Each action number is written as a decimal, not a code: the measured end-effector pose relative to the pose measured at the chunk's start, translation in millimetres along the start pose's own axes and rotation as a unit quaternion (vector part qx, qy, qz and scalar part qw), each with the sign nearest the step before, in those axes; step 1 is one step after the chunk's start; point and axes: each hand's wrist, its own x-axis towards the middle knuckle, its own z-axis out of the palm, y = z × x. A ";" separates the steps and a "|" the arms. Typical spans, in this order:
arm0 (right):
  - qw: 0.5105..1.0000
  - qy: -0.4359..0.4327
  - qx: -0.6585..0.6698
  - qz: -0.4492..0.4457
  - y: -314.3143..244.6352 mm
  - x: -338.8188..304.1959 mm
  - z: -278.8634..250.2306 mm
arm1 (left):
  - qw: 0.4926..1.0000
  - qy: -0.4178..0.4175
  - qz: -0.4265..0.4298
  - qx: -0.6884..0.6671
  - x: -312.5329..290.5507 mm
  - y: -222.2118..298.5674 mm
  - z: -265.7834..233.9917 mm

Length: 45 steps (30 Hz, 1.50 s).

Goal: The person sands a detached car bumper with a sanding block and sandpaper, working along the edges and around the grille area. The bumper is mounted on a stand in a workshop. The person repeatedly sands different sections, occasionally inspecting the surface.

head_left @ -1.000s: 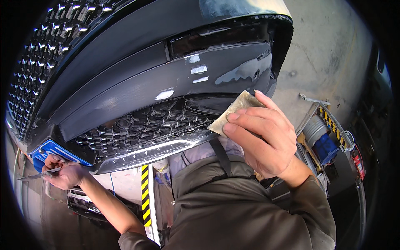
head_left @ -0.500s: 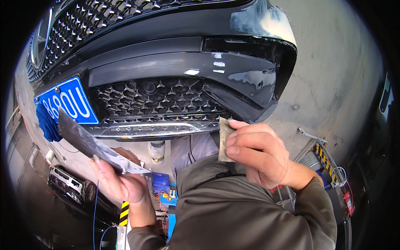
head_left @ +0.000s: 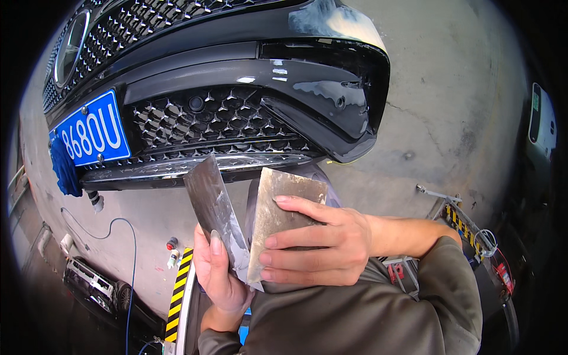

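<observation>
In my left hand (head_left: 220, 277) is a dark, flat metal putty spreader (head_left: 208, 192), gripped by its lower part, with whitish-grey putty smeared along one edge. My right hand (head_left: 322, 244) holds a second flat spreader (head_left: 290, 182), greyish-tan and stained, with its fingers lying across the face. The two blades are side by side over my lap, their lower edges close together; I cannot tell whether they touch. Beyond them is a black car bumper (head_left: 228, 80), with pale filler patches (head_left: 331, 90) on its right corner and small white spots near the upper trim.
A blue licence plate (head_left: 94, 130) and a dark blue cloth (head_left: 64, 167) are at the bumper's left. A blue hose (head_left: 134, 254) runs over the floor beside a yellow-and-black striped edge (head_left: 178, 296). A metal frame (head_left: 441, 207) stands at right; another car (head_left: 97, 284) is at lower left.
My hands have come together. The right spreader has moved left and turned to show its broad face; the left one has swung more upright. The bumper sits further left and higher in view.
</observation>
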 end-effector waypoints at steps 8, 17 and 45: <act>0.987 -0.105 -0.085 0.083 -57.9 -35.8 -15.1 | 0.993 -0.051 0.077 -0.076 -71.3 -42.2 -30.5; 0.884 -0.118 0.186 0.411 -80.2 -67.3 -30.0 | 0.969 -0.092 0.102 -0.204 -122.9 -81.6 -47.0; 0.970 -0.196 -0.114 -0.089 -108.0 -78.5 -210.8 | 0.927 0.072 0.367 0.031 -142.4 -137.5 152.3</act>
